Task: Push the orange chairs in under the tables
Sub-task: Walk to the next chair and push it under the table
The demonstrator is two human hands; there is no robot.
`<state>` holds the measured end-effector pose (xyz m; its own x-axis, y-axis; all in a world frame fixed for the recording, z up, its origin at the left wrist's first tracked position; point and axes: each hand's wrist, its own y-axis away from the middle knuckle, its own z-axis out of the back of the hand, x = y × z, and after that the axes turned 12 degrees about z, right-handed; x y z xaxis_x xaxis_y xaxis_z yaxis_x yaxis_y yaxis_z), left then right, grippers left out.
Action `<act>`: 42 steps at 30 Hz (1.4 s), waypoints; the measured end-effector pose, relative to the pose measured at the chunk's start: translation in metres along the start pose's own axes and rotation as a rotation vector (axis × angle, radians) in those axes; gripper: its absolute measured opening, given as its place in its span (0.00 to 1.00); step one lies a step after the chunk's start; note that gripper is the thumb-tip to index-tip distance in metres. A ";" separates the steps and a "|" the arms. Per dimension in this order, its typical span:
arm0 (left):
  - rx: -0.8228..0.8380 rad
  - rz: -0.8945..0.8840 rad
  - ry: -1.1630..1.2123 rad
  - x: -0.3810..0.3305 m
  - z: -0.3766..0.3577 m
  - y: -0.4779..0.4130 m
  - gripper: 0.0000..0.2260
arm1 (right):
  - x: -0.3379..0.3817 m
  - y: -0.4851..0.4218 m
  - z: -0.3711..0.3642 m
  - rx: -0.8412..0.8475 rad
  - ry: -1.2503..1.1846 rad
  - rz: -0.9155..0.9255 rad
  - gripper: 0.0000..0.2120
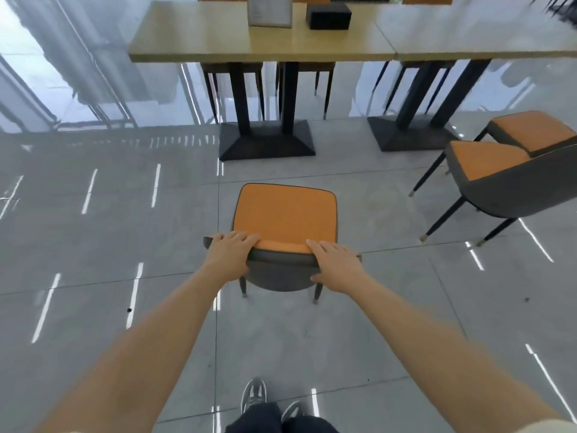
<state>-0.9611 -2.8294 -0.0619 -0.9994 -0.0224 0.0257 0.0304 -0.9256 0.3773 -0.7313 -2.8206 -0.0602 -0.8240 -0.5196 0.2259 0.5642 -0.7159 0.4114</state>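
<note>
An orange-seated chair with a grey curved back stands on the floor in front of me, facing a wooden table. Its front edge is well short of the table's black base. My left hand grips the left end of the backrest, fingers over the top and thumb behind. My right hand grips the right end the same way. Two more orange chairs stand pulled out at the right, by a second table.
On the first table stand a framed sign and a black box. Other chairs sit tucked in on the tables' far side. The glossy grey tiled floor reflects light strips. My shoes show at the bottom.
</note>
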 end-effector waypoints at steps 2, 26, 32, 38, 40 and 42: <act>-0.017 0.020 0.002 0.002 -0.001 -0.008 0.24 | -0.005 -0.004 -0.001 -0.048 0.051 -0.006 0.28; -0.114 0.028 0.024 0.027 0.033 -0.137 0.15 | -0.072 -0.125 0.061 -0.145 0.150 0.050 0.11; -0.071 0.019 0.060 0.037 0.061 -0.203 0.14 | -0.100 -0.186 0.098 -0.115 0.162 0.035 0.09; -0.103 0.036 0.077 0.040 0.088 -0.270 0.16 | -0.133 -0.243 0.136 -0.136 0.165 0.012 0.09; -0.112 0.047 0.090 0.044 0.097 -0.295 0.16 | -0.144 -0.265 0.148 -0.148 0.154 0.019 0.09; -0.116 0.064 0.084 0.047 0.105 -0.315 0.16 | -0.150 -0.283 0.159 -0.148 0.160 0.034 0.09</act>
<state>-1.0164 -2.4995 -0.0824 -0.9935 -0.1092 -0.0328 0.0965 -0.9586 0.2678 -0.7751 -2.4658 -0.0698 -0.7925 -0.6032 0.0897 0.6024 -0.7514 0.2692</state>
